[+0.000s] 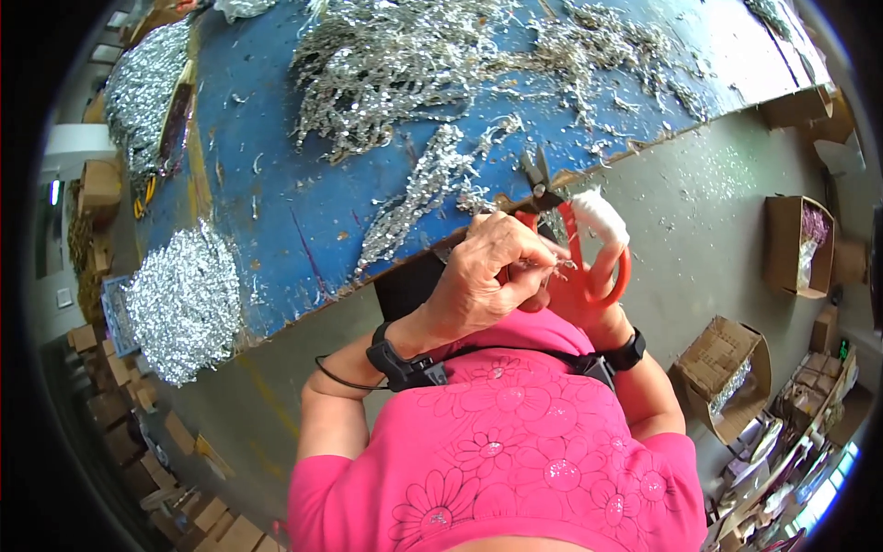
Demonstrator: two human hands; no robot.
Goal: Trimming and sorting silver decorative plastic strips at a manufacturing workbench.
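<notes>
Red-handled scissors [546, 200] are gripped in the right hand [598, 296], fingers curled round the handles, blades parted, over the near edge; thin pale strands [563, 264] are pinched in the left hand [492, 267], fingers closed. Silver tinsel [395, 74] is heaped farther off, on the blue table [248, 83].

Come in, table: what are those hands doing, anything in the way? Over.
Right hand holding red-handled scissors. Left hand curled beside it, grip unclear. Blades over blue table's edge, silver tinsel strewn nearby.
</notes>
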